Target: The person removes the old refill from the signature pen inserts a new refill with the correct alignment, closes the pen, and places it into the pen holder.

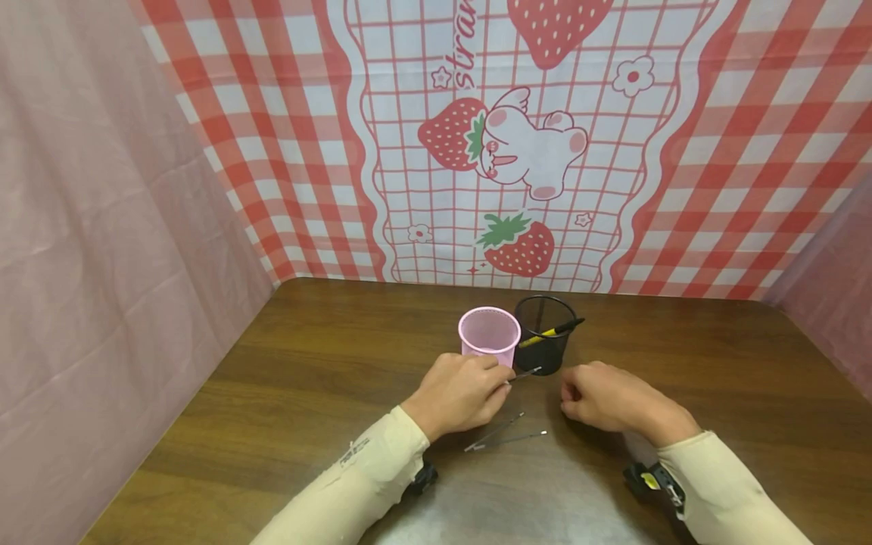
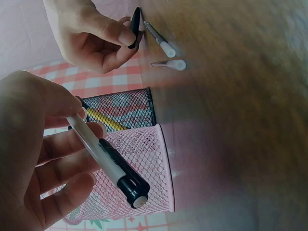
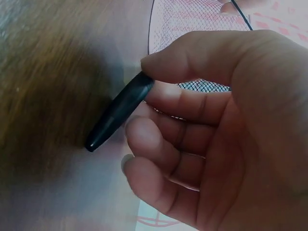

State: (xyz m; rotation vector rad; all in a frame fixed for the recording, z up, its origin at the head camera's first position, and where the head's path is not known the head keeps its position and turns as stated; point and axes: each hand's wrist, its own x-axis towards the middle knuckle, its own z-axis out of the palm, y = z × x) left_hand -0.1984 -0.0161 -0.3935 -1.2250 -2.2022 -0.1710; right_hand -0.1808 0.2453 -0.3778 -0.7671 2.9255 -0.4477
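My left hand point(image 1: 465, 390) pinches a pen point(image 2: 103, 156) with a white barrel and a black clip end, close in front of the pink mesh cup point(image 1: 489, 333). To the right, my right hand point(image 1: 613, 397) holds a slim black tapered piece point(image 3: 118, 113) between thumb and forefinger; its kind is unclear, and the other fingers curl loosely. In the head view that piece is hidden by the hand. A black mesh cup point(image 1: 545, 356) stands beside the pink one, with a yellow and black pen point(image 1: 553, 331) leaning in it.
Two thin pens, one with a dark shaft point(image 1: 497, 431) and another below it point(image 1: 518, 439), lie on the wooden table point(image 1: 327, 363) between the forearms. A checked strawberry curtain point(image 1: 306, 151) hangs behind the table. Pink cloth point(image 1: 136, 227) hangs at the left.
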